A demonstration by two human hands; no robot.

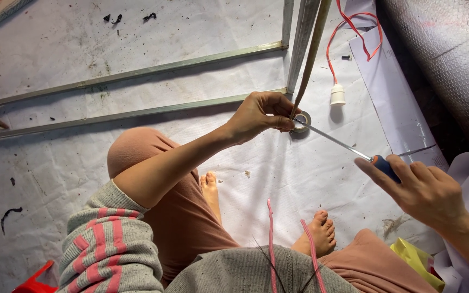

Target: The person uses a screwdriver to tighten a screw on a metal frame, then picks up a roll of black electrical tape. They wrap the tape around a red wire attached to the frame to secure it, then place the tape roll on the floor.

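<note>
A: Starting at the left of the white floor sheet [55, 163]?

B: Only a red plastic piece [33, 282] at the bottom-left corner, then two grey metal bars [137, 73] running slantwise across the upper half.

A: And toward the middle?

B: Left hand [259, 115], closed in a pinch, thumb and fingers gripping the lower end of a thin brownish stick [310, 54] right where it meets a small ring of tape [301, 122]. Ring lying on the sheet, near the middle of its upper half, just beside the upright bar.

A: Further right?

B: Screwdriver [335, 141], tip touching the ring at the pinch, shaft slanting down to a blue and orange handle. Right hand [427, 190] wrapped loosely round that handle, forefinger stretched along it. White lamp socket [337, 95] on a red wire [354, 24] just above, apart from both hands. Silver padded roll [446, 65] at the top-right corner.

A: Step in hand?

B: Probably working the tip in at the pinched joint, with nothing visibly loosened or fastened yet.

A: Next move?

B: Calls for a firm pinch on the left, steady pressure along the shaft, and care to keep the tip off the left fingertips.
</note>
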